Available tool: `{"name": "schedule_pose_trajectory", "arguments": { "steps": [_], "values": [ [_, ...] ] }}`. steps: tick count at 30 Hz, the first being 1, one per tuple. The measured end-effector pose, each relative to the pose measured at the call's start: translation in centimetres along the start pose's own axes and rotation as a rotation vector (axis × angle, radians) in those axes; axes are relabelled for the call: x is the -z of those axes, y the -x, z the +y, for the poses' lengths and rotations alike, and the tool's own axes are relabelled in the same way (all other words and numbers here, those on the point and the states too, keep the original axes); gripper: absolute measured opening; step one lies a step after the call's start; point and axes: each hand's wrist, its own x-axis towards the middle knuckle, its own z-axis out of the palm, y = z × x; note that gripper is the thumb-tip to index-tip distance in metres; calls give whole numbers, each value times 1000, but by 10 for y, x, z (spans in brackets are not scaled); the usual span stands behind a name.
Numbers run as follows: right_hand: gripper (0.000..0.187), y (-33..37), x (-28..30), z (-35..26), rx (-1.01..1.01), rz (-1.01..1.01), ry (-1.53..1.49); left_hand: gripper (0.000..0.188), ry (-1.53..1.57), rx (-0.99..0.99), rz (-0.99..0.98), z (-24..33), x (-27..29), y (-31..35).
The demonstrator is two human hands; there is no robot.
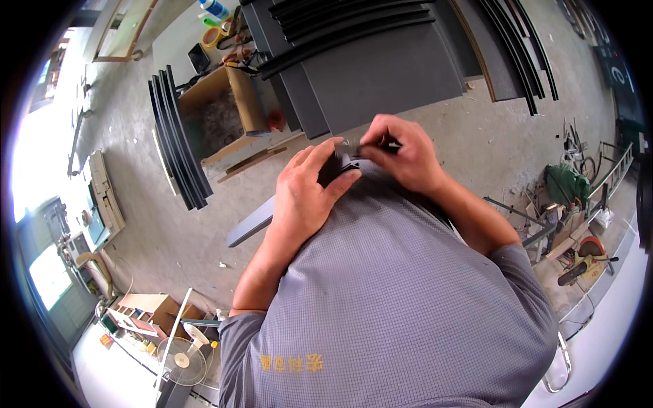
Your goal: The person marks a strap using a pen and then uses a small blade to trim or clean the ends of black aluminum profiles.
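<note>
My left hand (301, 194) is closed around the end of a long grey profile bar (252, 223), whose other end sticks out below my left forearm. The bar's dark, hollow-looking end shows between thumb and fingers, close to my shirt. Right beside it, my right hand (411, 155) is closed in a pinch, thumb against bent forefinger. Something small and dark is at its fingertips, touching or very near the bar's end; blur hides what it is.
Ahead stands a table with dark grey panels (381, 75) and black strips (347, 41). An open cardboard box (248, 102) holds clear plastic; black profiles (178, 139) lean beside it. Tape (212, 37) and a phone (198, 58) lie behind. A fan (182, 360) stands lower left, a saw (586, 260) right.
</note>
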Motion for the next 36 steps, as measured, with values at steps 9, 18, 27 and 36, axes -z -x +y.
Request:
{"name": "schedule_pose_trajectory", "arguments": {
  "steps": [9, 18, 27, 36],
  "values": [
    [8, 0, 0, -3, 18, -83, -60, 56, 14, 23, -17, 4, 4, 2],
    [11, -11, 9, 1, 36, -32, 58, 56, -44, -11, 38, -4, 0, 4],
    [17, -6, 22, -28, 297, -55, 384, 53, -181, -31, 74, 4, 3, -2],
    [25, -5, 16, -36, 457, -97, 526, 56, -181, 14, 22, 9, 6, 0]
  ]
}}
